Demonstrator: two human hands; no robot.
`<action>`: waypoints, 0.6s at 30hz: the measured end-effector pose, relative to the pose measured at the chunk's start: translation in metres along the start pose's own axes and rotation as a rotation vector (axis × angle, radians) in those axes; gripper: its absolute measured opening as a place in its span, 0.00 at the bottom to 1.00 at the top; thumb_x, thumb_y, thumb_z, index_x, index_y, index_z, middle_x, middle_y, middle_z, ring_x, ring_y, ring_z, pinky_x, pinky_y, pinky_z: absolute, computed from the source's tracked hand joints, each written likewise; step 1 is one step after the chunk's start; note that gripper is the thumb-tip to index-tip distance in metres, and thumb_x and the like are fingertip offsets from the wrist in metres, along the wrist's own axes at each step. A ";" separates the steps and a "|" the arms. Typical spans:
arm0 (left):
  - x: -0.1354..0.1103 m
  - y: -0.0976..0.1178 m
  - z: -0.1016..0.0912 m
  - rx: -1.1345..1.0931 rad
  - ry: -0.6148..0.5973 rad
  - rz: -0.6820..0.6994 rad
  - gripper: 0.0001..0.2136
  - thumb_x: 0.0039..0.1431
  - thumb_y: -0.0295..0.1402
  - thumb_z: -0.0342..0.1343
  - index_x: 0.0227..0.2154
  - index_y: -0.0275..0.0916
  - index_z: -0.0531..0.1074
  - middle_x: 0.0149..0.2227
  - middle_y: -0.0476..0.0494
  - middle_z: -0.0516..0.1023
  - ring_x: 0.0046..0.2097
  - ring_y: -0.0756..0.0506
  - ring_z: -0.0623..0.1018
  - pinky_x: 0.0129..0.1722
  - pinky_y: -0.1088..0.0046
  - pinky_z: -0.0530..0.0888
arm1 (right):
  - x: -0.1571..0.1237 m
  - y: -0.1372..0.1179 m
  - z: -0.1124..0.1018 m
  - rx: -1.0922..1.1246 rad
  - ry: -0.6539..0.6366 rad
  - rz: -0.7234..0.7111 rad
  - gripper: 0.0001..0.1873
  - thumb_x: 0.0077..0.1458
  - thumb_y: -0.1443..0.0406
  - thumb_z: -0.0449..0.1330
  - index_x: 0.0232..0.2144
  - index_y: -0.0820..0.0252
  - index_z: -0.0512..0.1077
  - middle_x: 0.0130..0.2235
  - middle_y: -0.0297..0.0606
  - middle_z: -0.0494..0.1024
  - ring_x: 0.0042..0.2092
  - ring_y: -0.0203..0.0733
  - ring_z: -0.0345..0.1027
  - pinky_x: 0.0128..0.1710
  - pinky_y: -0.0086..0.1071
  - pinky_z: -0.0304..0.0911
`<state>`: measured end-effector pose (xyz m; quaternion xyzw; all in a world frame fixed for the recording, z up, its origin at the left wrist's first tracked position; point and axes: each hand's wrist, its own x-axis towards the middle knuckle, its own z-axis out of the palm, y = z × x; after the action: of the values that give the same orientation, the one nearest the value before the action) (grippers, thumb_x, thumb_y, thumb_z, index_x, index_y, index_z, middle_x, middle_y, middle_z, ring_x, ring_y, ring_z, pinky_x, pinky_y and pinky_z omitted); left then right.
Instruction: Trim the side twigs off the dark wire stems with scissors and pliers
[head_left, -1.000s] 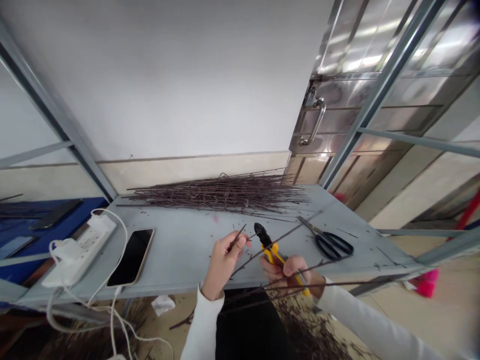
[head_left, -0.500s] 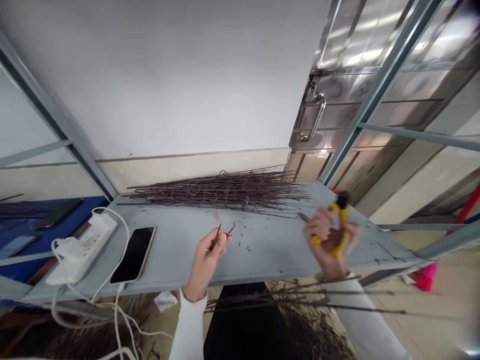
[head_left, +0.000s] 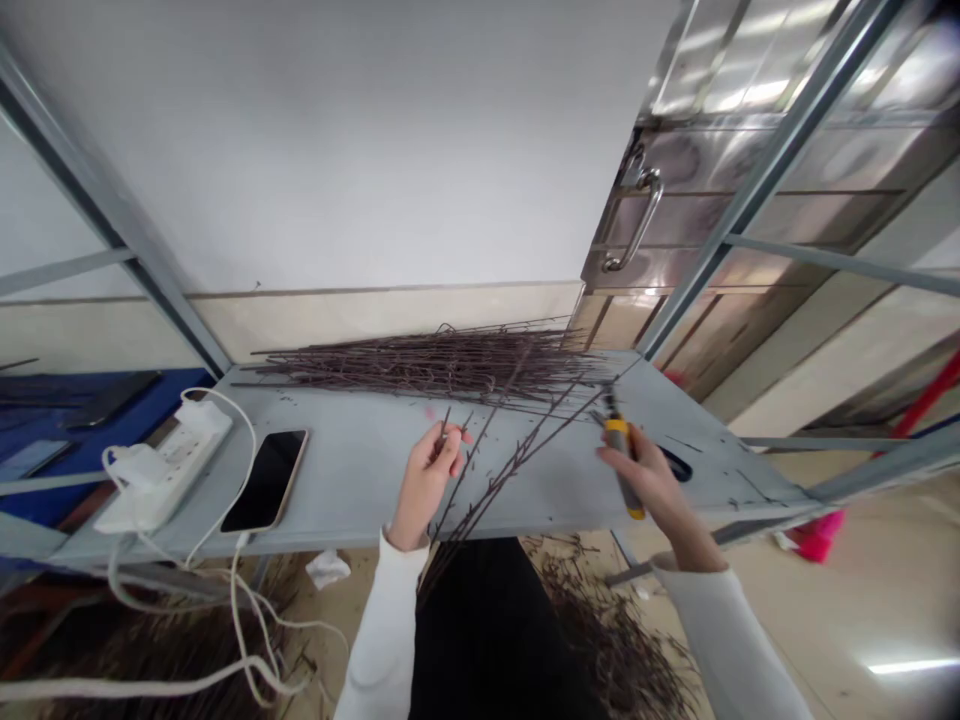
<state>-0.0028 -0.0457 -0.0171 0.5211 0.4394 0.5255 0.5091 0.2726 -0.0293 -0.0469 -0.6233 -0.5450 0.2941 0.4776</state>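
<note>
Left hand [head_left: 427, 475] pinched, right hand [head_left: 651, 478] curled

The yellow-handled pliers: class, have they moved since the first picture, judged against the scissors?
Yes: the pliers, in the right hand, have moved rightward, from left of the scissors to overlapping them in view.

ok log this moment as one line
left hand: holding twigs; right hand: holding pliers; twig bundle: on table; scissors: partly hidden

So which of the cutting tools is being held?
The yellow-and-grey pliers, in the right hand; the dark-handled scissors lie on the grey table, partly hidden by that hand.
</note>
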 end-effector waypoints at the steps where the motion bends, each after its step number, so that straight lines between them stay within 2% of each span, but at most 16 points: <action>1: 0.000 0.000 0.001 -0.010 0.002 0.004 0.17 0.55 0.49 0.52 0.29 0.38 0.68 0.16 0.57 0.57 0.18 0.55 0.53 0.17 0.77 0.51 | 0.001 0.006 0.008 -0.251 -0.027 0.033 0.14 0.40 0.58 0.59 0.30 0.57 0.64 0.25 0.32 0.65 0.27 0.39 0.61 0.27 0.31 0.53; 2: 0.001 -0.001 0.001 -0.023 0.001 0.006 0.17 0.55 0.49 0.53 0.29 0.38 0.69 0.16 0.57 0.57 0.18 0.55 0.54 0.17 0.78 0.51 | 0.001 0.011 0.017 -0.467 -0.070 0.047 0.15 0.41 0.58 0.59 0.32 0.58 0.65 0.26 0.33 0.68 0.29 0.41 0.63 0.29 0.31 0.53; 4: 0.002 -0.002 0.003 -0.046 0.019 0.010 0.16 0.55 0.48 0.54 0.30 0.38 0.69 0.16 0.57 0.58 0.18 0.55 0.54 0.17 0.78 0.51 | -0.001 0.017 0.035 -0.722 -0.147 0.021 0.18 0.44 0.58 0.58 0.38 0.59 0.66 0.32 0.38 0.72 0.34 0.45 0.65 0.32 0.33 0.53; 7: 0.003 -0.003 0.005 -0.067 0.030 0.013 0.16 0.54 0.48 0.55 0.29 0.38 0.70 0.16 0.57 0.60 0.17 0.55 0.54 0.17 0.77 0.51 | -0.002 0.021 0.061 -0.862 -0.174 -0.053 0.23 0.47 0.57 0.57 0.45 0.61 0.65 0.41 0.44 0.73 0.44 0.51 0.65 0.40 0.37 0.54; 10: 0.005 -0.002 0.006 -0.081 0.020 0.010 0.16 0.53 0.48 0.55 0.29 0.38 0.69 0.15 0.57 0.59 0.17 0.55 0.54 0.17 0.77 0.50 | 0.000 0.022 0.077 -0.893 -0.125 -0.110 0.23 0.50 0.55 0.56 0.46 0.63 0.66 0.44 0.48 0.70 0.47 0.53 0.62 0.44 0.41 0.53; 13: 0.006 -0.002 0.006 -0.078 0.010 0.004 0.17 0.53 0.49 0.55 0.29 0.38 0.69 0.15 0.57 0.59 0.17 0.55 0.53 0.16 0.77 0.50 | -0.006 0.018 0.082 -0.888 -0.010 -0.178 0.20 0.54 0.56 0.54 0.45 0.63 0.66 0.46 0.49 0.68 0.48 0.52 0.61 0.45 0.42 0.53; 16: 0.009 -0.003 0.004 -0.059 0.001 0.014 0.16 0.54 0.48 0.54 0.29 0.38 0.69 0.15 0.57 0.59 0.17 0.55 0.53 0.16 0.77 0.50 | -0.035 -0.001 0.075 -0.792 0.182 -0.184 0.17 0.57 0.56 0.50 0.39 0.64 0.67 0.42 0.51 0.69 0.45 0.52 0.62 0.42 0.41 0.55; 17: 0.010 -0.003 0.004 -0.057 0.002 0.018 0.16 0.55 0.48 0.54 0.29 0.38 0.69 0.15 0.57 0.59 0.17 0.55 0.53 0.16 0.78 0.50 | -0.051 -0.011 0.072 -0.738 0.185 -0.166 0.18 0.59 0.55 0.47 0.34 0.63 0.67 0.38 0.49 0.70 0.42 0.50 0.63 0.40 0.39 0.56; 18: 0.011 -0.004 0.004 -0.058 0.002 0.021 0.15 0.55 0.47 0.54 0.29 0.38 0.69 0.15 0.57 0.59 0.17 0.55 0.53 0.16 0.78 0.50 | -0.069 -0.022 0.070 -0.667 0.095 -0.140 0.19 0.60 0.54 0.45 0.29 0.61 0.66 0.32 0.45 0.70 0.36 0.46 0.63 0.36 0.36 0.57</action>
<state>0.0017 -0.0347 -0.0194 0.5101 0.4189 0.5439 0.5182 0.1856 -0.0779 -0.0631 -0.7191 -0.6298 0.0372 0.2914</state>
